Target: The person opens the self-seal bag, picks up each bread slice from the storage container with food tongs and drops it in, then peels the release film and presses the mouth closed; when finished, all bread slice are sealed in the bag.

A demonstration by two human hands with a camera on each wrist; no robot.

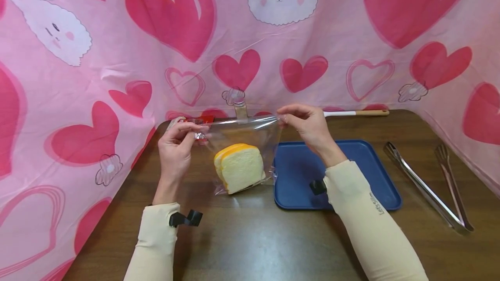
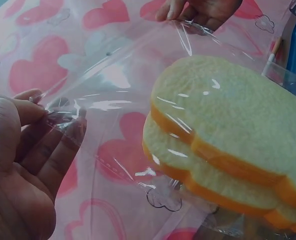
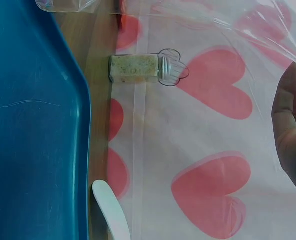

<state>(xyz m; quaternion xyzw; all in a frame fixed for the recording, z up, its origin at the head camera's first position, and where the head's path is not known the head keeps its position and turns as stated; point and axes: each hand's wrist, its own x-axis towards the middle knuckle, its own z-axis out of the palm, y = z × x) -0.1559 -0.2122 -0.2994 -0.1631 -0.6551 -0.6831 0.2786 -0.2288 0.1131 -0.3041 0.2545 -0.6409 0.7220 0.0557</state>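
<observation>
Left hand (image 1: 175, 144) and right hand (image 1: 306, 125) each pinch a top corner of the clear bag (image 1: 244, 151), sandwich (image 1: 239, 167) inside, hanging near the worktop's (image 1: 250, 237) back edge, blue tray (image 1: 297, 172) just beside it.

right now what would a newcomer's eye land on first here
Probably the clear plastic bag held up mid-table, with a sandwich inside, its top corners pinched by the left hand and right hand. Next, the blue tray just right of it, and the loud pink heart backdrop all around.

Bright even light; glare streaks on plastic bag (image 2: 138, 75); wrist views soft; head view edges warped.
</observation>
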